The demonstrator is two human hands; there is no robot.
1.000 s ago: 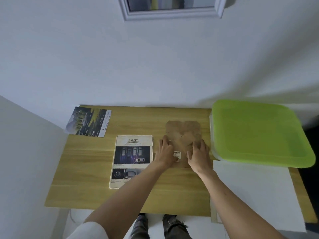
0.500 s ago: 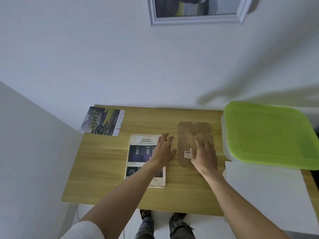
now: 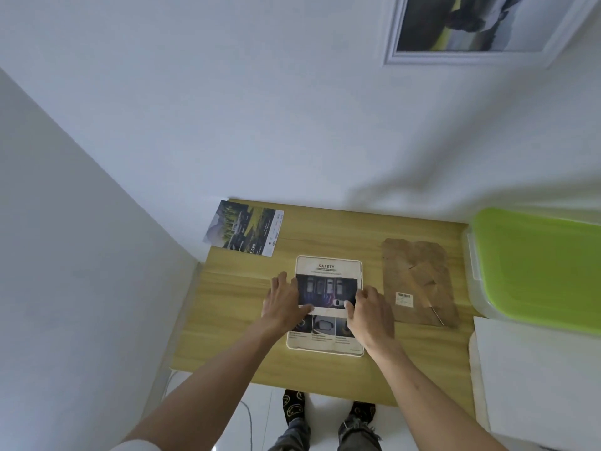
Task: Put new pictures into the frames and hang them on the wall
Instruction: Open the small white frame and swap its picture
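Both hands lie spread and flat on the cream-bordered "SAFETY" car print point(image 3: 327, 305), the left hand point(image 3: 283, 304) over its left edge and the right hand point(image 3: 369, 312) over its right edge, thumbs reaching inward, probably to steady the sheet before lifting it; neither pinches it yet. Just right of the right hand lies the brown fibreboard frame backing point(image 3: 419, 283), face down with its label up, likely awaiting that print. Beyond the left hand rests a glossy landscape car photo point(image 3: 244, 232), on the same pale wooden table point(image 3: 227, 336).
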